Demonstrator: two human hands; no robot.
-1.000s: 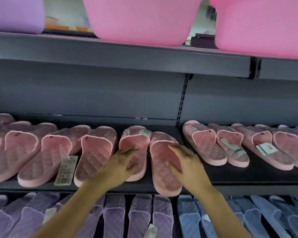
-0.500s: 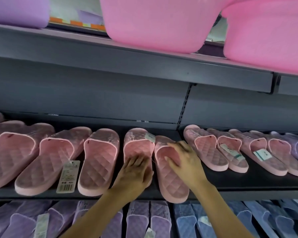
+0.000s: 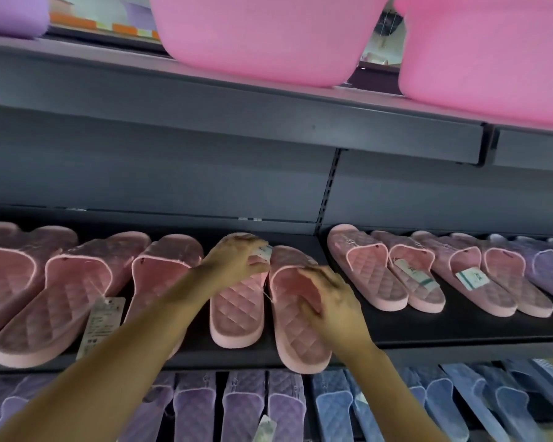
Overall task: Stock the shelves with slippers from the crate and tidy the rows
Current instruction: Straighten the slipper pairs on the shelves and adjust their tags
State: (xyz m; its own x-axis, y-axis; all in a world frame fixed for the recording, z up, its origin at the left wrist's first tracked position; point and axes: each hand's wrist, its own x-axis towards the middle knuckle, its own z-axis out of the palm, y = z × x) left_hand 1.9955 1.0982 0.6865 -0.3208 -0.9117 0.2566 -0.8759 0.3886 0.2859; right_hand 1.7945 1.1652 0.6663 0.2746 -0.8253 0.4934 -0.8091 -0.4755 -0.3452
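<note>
1. In the last half second the left hand had climbed from the insole of the left slipper up to its strap.
2. The dark shelf ran the full width of the view, both ends cut off.
3. Pink basins stood on the board above, their tops out of frame.
4. A row of pink slippers lay toes-in on the shelf. Purple slippers and blue slippers showed only partly on the level below.
5. The left slipper lay mid-shelf. Just beside it the right slipper overhung the front edge with its heel.
6. The left hand gripped the left slipper's strap, hiding most of it.
7. The right hand, blurred, pinched the right slipper's strap, fingers on top and thumb inside.
8. A price tag lay further left, its print unreadable. A smaller label peeked out beside the left hand.
</note>
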